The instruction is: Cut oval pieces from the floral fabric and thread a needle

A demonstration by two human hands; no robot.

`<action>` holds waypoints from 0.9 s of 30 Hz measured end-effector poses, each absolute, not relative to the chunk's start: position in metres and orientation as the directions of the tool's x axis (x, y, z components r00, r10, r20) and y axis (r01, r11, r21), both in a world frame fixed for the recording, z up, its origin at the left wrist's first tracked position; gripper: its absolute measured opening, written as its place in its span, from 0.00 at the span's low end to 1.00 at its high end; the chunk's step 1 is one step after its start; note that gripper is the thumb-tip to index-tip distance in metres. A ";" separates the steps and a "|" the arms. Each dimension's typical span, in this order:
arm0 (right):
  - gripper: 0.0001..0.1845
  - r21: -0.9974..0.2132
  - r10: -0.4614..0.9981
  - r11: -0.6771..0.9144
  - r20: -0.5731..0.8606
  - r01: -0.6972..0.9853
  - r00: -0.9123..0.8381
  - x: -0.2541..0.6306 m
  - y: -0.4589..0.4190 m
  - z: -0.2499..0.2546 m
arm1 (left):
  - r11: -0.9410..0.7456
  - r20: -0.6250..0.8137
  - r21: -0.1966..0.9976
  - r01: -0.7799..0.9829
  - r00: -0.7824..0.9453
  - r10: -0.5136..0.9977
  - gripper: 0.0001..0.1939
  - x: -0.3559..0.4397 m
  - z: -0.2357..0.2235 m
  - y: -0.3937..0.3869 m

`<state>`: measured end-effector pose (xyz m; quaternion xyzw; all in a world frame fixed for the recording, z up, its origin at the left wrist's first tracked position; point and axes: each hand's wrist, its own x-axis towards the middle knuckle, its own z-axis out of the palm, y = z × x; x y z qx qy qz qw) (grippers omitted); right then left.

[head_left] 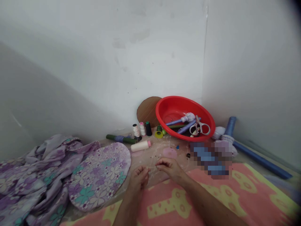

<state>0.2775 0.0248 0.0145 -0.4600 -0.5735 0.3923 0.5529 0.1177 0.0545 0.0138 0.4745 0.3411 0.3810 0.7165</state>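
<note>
My left hand (139, 176) and my right hand (172, 169) hover close together over the near part of the work surface, a small gap between them. Each has its thumb and fingertips pinched together; whatever they hold, if anything, is too fine to make out. Below and around my forearms spreads a pink and yellow cloth (169, 204). To the left of my left hand lies a round flowered purple fabric piece (101, 172). Just beyond my hands, a large cream thread spool (139, 146) with a pink end rests on its side.
A red basin (160, 114) leans at the back, holding scissors (199, 128) and wrapped sticks. Behind it stands a cardboard disc (147, 110). Several thread spools (142, 129) stand nearby. Crumpled flowered fabric (30, 188) fills the left; a blue-wrapped stick (263, 160) lies right.
</note>
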 end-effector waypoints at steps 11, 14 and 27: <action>0.06 -0.966 0.969 0.246 0.247 0.078 0.015 0.280 0.024 0.017 | 0.276 -0.163 0.942 -0.192 0.456 0.875 0.20 0.117 0.015 0.055; 0.06 -0.968 0.971 0.239 0.240 0.079 0.003 0.281 0.023 0.017 | 0.260 -0.158 0.950 -0.172 0.452 0.878 0.19 0.117 0.015 0.054; 0.06 -0.941 0.954 0.247 0.195 0.230 -0.227 0.283 0.021 0.008 | 0.212 -0.129 0.965 -0.156 0.424 0.896 0.19 0.116 0.017 0.055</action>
